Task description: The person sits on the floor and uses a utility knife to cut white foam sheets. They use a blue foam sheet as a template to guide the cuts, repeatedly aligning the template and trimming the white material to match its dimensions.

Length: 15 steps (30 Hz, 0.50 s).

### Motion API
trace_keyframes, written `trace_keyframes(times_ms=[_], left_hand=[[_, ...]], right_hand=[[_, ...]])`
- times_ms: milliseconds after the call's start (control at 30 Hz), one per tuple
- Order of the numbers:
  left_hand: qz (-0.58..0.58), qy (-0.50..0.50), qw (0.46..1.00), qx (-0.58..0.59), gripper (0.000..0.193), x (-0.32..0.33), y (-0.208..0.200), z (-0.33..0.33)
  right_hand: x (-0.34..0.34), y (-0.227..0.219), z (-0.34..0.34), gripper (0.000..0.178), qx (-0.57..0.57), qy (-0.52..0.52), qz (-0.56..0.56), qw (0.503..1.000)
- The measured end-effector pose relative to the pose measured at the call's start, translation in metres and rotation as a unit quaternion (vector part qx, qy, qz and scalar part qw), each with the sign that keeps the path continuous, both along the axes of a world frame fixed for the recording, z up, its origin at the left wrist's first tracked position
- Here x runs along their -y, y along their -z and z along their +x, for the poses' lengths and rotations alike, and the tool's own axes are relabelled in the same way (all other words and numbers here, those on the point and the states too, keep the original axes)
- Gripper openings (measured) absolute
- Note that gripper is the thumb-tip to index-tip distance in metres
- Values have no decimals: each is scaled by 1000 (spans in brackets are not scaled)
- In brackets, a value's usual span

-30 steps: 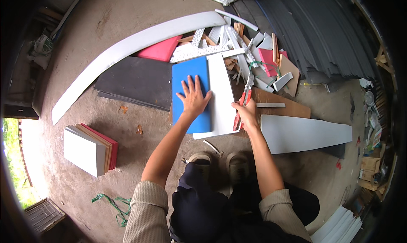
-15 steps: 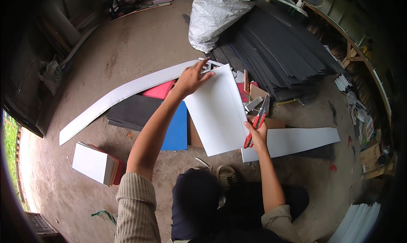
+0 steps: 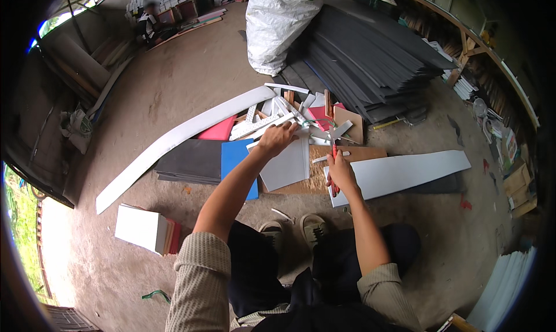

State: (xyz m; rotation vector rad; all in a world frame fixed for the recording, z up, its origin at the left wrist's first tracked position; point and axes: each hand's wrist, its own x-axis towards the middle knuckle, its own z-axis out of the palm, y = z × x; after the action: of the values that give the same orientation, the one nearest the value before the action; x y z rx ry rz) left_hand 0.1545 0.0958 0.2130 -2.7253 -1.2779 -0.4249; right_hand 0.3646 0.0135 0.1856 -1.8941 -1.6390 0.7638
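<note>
A white sheet [image 3: 288, 168] lies on a worn brown board [image 3: 347, 152] in front of me. My left hand [image 3: 278, 139] is over the sheet's far edge, palm down, fingers stretched toward a pile of offcuts [image 3: 284, 109]. My right hand [image 3: 341, 172] is closed round a red-handled utility knife [image 3: 334, 151], its blade pointing away from me at the pile's near edge. Beside that hand, a long tapered white panel [image 3: 399, 172] reaches to the right. Left of the sheet are a blue sheet [image 3: 236, 161] and dark sheets [image 3: 188, 161].
A long curved white strip [image 3: 185, 132] borders the left side. White and red blocks [image 3: 142, 227] stand on the floor nearby. Beyond the offcuts are a big white sack [image 3: 275, 30] and stacked black sheets [image 3: 370, 59]. Another person [image 3: 150, 25] sits far left.
The white sheet has gone from raised and tilted between my hands to flat on the board, uncovering the offcuts. My left hand has come nearer; the knife has moved slightly left.
</note>
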Motion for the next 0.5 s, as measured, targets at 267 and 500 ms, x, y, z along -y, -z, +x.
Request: trace_keyframes(times_ms=[267, 500], left_hand=[[44, 10, 997, 55, 32, -8, 22, 10], [24, 18, 998, 53, 30, -6, 18, 10]], right_hand=[[7, -26, -25, 33, 96, -5, 83, 992], [-1, -20, -35, 26, 128, -55, 128, 982]])
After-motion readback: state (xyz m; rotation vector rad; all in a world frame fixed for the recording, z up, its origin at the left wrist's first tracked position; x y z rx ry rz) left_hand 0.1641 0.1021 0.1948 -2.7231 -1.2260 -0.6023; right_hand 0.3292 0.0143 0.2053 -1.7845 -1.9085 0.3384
